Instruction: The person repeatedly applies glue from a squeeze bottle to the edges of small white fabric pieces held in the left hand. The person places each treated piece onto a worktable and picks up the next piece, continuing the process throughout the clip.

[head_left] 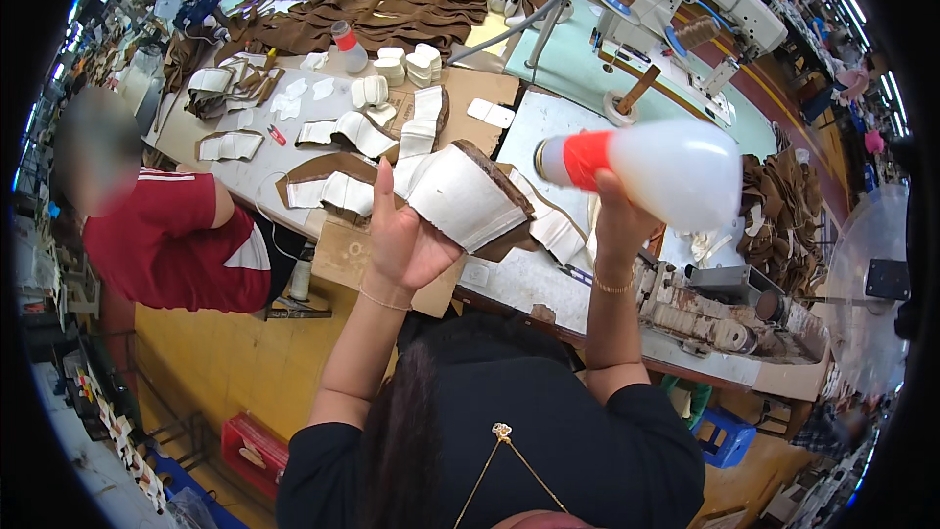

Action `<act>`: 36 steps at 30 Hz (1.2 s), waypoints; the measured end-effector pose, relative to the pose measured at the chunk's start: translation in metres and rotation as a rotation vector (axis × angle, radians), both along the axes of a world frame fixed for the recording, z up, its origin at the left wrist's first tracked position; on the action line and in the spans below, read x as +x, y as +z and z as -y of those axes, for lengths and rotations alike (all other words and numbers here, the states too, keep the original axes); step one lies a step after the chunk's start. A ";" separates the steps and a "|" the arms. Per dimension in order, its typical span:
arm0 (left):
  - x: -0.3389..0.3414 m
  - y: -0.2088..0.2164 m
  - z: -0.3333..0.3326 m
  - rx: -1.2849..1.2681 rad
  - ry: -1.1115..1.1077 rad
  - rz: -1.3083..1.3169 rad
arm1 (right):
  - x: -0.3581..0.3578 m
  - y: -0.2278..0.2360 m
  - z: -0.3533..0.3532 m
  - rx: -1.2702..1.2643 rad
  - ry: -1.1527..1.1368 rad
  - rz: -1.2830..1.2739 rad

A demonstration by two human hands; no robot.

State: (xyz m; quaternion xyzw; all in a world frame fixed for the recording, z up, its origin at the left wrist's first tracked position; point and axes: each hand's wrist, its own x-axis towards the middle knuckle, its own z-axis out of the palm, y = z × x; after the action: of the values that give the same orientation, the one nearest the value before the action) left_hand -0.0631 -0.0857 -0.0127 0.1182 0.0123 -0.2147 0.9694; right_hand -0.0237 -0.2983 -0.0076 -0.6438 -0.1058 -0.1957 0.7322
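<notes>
My left hand (411, 245) is turned palm up with its thumb raised, holding a curved brown material piece with a white backing (470, 196) over the table's front edge. My right hand (621, 220) grips a translucent white plastic bottle with a red band (685, 171). The bottle lies tilted nearly sideways, its narrow end toward the backed piece but apart from it. Beyond my left hand, more brown strips with white backing (362, 132) lie on the table. My left fingers are partly hidden under the piece.
A second red-banded bottle (349, 47) stands beside stacks of white pads (370, 92). Brown strips (392, 5) cover the far table. A sewing machine (705, 0) with thread cones stands at far right. A person in a red shirt (166, 245) sits at left.
</notes>
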 end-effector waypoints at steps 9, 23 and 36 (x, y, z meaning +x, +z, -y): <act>0.000 0.004 0.002 -0.033 -0.029 0.043 | 0.001 0.006 0.004 -0.223 -0.195 0.057; 0.005 0.013 0.014 -0.010 -0.031 0.076 | 0.001 -0.023 -0.022 -0.667 0.056 0.377; 0.001 0.010 0.010 -0.111 -0.127 0.119 | 0.000 0.009 -0.032 -0.454 0.048 0.143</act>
State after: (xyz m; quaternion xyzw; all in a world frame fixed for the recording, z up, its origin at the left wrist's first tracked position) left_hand -0.0625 -0.0954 -0.0030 0.0773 -0.0649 -0.2687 0.9579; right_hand -0.0237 -0.2662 0.0011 -0.7737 -0.2141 -0.1946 0.5636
